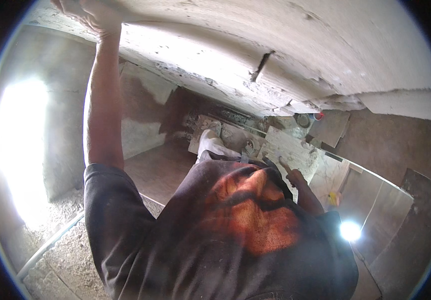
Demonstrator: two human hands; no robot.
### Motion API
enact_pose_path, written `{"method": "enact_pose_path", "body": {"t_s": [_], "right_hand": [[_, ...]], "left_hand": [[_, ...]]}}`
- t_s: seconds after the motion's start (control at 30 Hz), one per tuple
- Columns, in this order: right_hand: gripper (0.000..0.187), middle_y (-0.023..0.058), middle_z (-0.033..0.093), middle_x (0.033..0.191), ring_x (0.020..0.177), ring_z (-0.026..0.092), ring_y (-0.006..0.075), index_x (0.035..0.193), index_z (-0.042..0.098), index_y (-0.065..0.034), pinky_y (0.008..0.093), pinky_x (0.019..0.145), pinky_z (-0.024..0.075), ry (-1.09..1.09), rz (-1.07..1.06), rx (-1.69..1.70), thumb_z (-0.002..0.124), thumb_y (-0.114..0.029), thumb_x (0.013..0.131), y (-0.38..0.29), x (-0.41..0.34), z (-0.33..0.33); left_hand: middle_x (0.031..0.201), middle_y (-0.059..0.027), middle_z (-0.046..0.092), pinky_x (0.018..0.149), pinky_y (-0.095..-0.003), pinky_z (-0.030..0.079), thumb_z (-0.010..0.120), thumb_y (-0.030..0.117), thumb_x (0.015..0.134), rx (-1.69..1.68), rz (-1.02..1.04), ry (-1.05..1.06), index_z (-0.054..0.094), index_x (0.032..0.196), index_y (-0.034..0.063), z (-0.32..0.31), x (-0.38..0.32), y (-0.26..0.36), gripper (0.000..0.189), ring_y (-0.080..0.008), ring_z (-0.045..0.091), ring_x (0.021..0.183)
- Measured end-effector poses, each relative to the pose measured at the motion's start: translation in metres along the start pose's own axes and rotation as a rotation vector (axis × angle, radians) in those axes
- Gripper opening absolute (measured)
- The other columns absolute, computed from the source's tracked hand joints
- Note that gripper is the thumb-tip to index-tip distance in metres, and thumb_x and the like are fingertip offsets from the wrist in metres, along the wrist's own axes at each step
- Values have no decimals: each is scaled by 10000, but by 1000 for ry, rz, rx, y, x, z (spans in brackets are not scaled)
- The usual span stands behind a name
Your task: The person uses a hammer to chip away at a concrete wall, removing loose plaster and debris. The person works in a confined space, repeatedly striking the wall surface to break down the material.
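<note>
My left hand (91,17) is raised at the upper left against the pale, rough wall (313,45). Its fingers run into the picture's top rim, so whether they hold anything is hidden. Low on the other side, my right hand (295,177) grips a wooden-handled tool (284,165); the shape of its head is not clear. Below the raised arm's level, a brightly lit ledge (185,47) juts along the wall, with a dark slot (262,65) cut across it.
Dusty boards or tiles (290,146) lie below, near my white-clad leg (215,146). A round container (303,120) and a red one (318,116) stand beneath the wall. At right shines a lamp (350,230), near a yellow item (333,198). A pale pipe (50,243) crosses lower left.
</note>
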State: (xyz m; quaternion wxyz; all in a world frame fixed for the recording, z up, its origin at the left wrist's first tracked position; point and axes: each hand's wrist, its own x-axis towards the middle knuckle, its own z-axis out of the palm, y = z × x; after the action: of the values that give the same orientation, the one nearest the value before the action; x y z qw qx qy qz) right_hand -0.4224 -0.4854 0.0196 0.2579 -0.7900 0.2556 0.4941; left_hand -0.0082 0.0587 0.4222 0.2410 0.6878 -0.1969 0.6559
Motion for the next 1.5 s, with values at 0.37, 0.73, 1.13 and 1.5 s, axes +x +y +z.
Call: {"method": "enact_pose_path", "body": {"t_s": [0.37, 0.73, 1.13, 1.5], "right_hand": [[262, 111, 559, 603, 487, 568, 216, 817, 558, 40, 350, 439, 468, 132, -385, 58, 571, -217, 771, 5, -10, 3], [240, 107, 555, 571, 468, 569, 221, 732, 567, 20, 352, 413, 448, -11, -205, -52, 584, -218, 754, -22, 22, -2], [408, 222, 617, 758, 657, 624, 344, 908, 578, 59, 413, 566, 494, 131, -466, -329, 590, -310, 732, -24, 41, -5], [509, 297, 596, 886, 843, 585, 446, 1125, 403, 35, 498, 717, 470, 184, -664, -271, 586, -228, 729, -124, 17, 3]], "left_hand": [[1404, -197, 196, 1048, -483, 202, 341, 404, 921, 103, 1, -22, 221, 1348, 24, -2, 1, 8, 584, -318, 225, 1286], [1470, -153, 133, 1096, -409, 91, 350, 531, 900, -162, -111, 39, 177, 1399, 17, 0, 3, 10, 738, -269, 119, 1355], [1489, -144, 114, 1110, -381, 60, 331, 505, 924, -224, -161, 39, 131, 1418, 12, 2, 2, 0, 726, -256, 85, 1378], [1454, -169, 139, 1091, -420, 105, 294, 472, 928, -95, -112, 20, 163, 1385, 16, 3, 0, 1, 659, -280, 128, 1348]]}}
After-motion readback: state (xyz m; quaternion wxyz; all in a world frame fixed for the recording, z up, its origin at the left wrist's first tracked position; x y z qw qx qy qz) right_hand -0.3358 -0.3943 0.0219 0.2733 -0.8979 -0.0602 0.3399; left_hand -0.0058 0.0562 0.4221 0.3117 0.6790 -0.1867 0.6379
